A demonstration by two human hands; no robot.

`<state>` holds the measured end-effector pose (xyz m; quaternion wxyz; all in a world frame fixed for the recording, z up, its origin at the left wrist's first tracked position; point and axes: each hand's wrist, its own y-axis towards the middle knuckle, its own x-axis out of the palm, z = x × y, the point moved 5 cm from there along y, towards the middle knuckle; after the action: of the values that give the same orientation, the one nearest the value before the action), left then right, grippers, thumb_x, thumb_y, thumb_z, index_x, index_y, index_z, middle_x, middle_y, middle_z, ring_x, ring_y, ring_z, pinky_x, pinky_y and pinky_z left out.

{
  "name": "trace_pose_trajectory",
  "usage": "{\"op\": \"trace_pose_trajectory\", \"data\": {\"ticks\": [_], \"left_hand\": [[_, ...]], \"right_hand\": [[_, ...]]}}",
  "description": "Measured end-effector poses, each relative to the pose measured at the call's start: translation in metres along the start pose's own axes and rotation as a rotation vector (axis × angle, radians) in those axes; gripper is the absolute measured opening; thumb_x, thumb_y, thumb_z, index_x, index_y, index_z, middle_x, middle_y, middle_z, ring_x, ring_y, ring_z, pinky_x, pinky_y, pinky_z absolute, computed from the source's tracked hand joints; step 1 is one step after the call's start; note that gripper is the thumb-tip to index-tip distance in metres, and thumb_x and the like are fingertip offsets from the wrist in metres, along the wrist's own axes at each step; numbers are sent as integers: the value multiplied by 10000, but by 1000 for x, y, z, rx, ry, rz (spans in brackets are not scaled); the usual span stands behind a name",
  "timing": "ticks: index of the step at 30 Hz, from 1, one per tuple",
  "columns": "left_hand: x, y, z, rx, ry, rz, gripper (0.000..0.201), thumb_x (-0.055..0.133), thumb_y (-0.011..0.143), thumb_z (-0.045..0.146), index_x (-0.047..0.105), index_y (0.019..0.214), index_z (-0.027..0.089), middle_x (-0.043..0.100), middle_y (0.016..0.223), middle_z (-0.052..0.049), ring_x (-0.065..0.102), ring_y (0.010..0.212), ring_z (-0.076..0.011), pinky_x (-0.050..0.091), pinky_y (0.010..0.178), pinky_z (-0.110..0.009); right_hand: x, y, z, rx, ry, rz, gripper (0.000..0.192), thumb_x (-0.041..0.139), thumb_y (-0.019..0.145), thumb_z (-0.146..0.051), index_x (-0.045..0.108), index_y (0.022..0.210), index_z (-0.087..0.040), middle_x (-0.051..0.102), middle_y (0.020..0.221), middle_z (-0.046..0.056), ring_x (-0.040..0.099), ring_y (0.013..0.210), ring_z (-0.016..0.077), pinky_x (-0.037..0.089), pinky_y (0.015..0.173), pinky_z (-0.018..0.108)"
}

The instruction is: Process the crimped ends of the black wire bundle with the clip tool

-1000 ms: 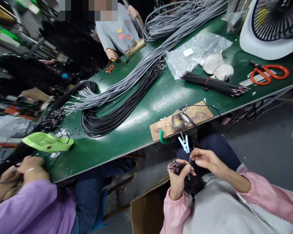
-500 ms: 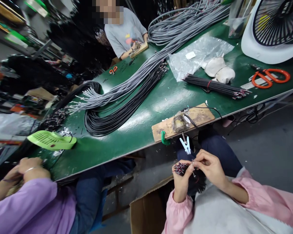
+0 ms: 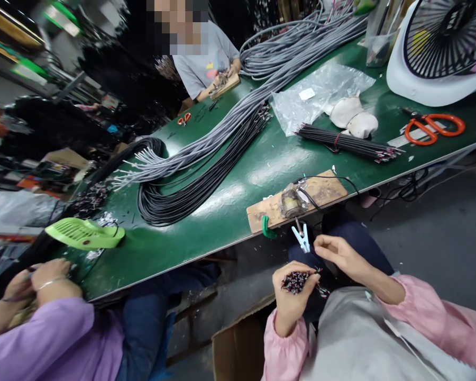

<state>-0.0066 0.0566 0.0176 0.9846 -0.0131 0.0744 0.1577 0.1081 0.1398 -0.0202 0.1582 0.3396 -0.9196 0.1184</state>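
Note:
My left hand [image 3: 291, 296] is wrapped round a bundle of thin black cables [image 3: 295, 282]; their stripped ends, with red and white wires, point up out of the fist. A few ends stick out sideways past my thumb. My right hand [image 3: 337, 253] is up and to the right of the bundle, apart from it, its fingers curled and thumb pressed in; what they hold, if anything, is too small to make out. Close to those fingertips, a light blue clothes peg [image 3: 301, 239] hangs at the table edge below a wooden board [image 3: 257, 214] with a metal fixture.
On the green table [image 3: 222, 211] lie grey cables [image 3: 222, 127], black cables [image 3: 190, 203], a tied black bundle [image 3: 341, 140], orange-handled scissors [image 3: 420, 132] and a plastic bag [image 3: 301, 106]. A white fan [image 3: 400, 79] stands right. Co-workers sit left and opposite. A cardboard box [image 3: 238, 344] stands below.
My right hand has come away from the bundle, up towards the clothes peg. My left hand has turned slightly and still grips the cables.

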Motion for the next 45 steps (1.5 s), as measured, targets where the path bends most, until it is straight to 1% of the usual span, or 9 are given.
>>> {"op": "trace_pose_trajectory", "data": {"ticks": [5, 7, 11, 16, 19, 22, 30, 38, 45], "left_hand": [[-5, 0, 10, 126, 168, 37, 106, 696, 673, 68, 673, 719, 160, 676, 693, -34, 620, 623, -160, 473, 610, -272], [-6, -1, 10, 119, 159, 62, 101, 698, 673, 75, 665, 712, 162, 675, 690, -30, 618, 619, -159, 476, 608, -271], [-7, -1, 8, 59, 121, 96, 64, 695, 689, 119, 650, 663, 156, 668, 657, -31, 614, 592, -161, 483, 593, -276], [-8, 5, 11, 19, 117, 109, 116, 678, 716, 157, 654, 602, 154, 640, 577, -21, 594, 537, -155, 478, 565, -274], [-12, 9, 8, 10, 99, 134, 111, 670, 728, 173, 655, 619, 156, 636, 573, -13, 591, 527, -150, 482, 570, -275], [-14, 12, 0, -21, 74, 138, 114, 668, 734, 198, 652, 632, 152, 643, 599, -19, 601, 545, -158, 489, 581, -282], [-12, 17, -9, -114, 22, 123, 100, 676, 729, 220, 660, 675, 137, 624, 573, -5, 564, 501, -135, 467, 538, -262], [-10, 14, -15, -163, -18, 157, 102, 688, 714, 222, 652, 660, 143, 621, 570, 3, 552, 481, -125, 462, 523, -256], [-7, 8, -8, -167, -10, 15, 157, 668, 734, 232, 628, 617, 136, 621, 580, -19, 586, 558, -147, 468, 584, -267]], "right_hand": [[4, -10, -41, -406, -377, -7, 61, 638, 794, -216, 668, 770, -169, 615, 707, 37, 525, 707, 166, 406, 683, 314], [7, -16, -43, -453, -443, -11, 37, 650, 781, -190, 678, 769, -170, 636, 703, 43, 532, 704, 171, 412, 689, 324], [3, -10, -24, -213, -313, -31, 203, 620, 814, -303, 661, 696, -142, 601, 663, 34, 517, 638, 146, 392, 606, 280], [10, 26, 2, 43, 214, -78, 480, 459, 865, -529, 680, 806, -108, 614, 706, 64, 497, 617, 127, 372, 566, 251], [25, 45, 10, 127, 484, -147, 468, 538, 812, -549, 675, 890, -109, 626, 809, 86, 532, 688, 133, 393, 582, 235], [31, 52, 13, 144, 587, -98, 399, 630, 763, -509, 673, 800, -114, 614, 743, 54, 525, 626, 107, 398, 552, 213], [30, 50, 7, 122, 580, -82, 357, 660, 760, -453, 639, 702, -101, 567, 639, 12, 479, 520, 77, 368, 489, 199], [13, 39, 33, 218, 626, -71, 451, 530, 822, -539, 655, 801, -106, 576, 690, 38, 486, 583, 99, 361, 516, 213], [-11, 10, 22, 58, -7, 25, 242, 643, 788, -374, 634, 780, -132, 565, 681, 3, 503, 639, 117, 382, 601, 242]]}}
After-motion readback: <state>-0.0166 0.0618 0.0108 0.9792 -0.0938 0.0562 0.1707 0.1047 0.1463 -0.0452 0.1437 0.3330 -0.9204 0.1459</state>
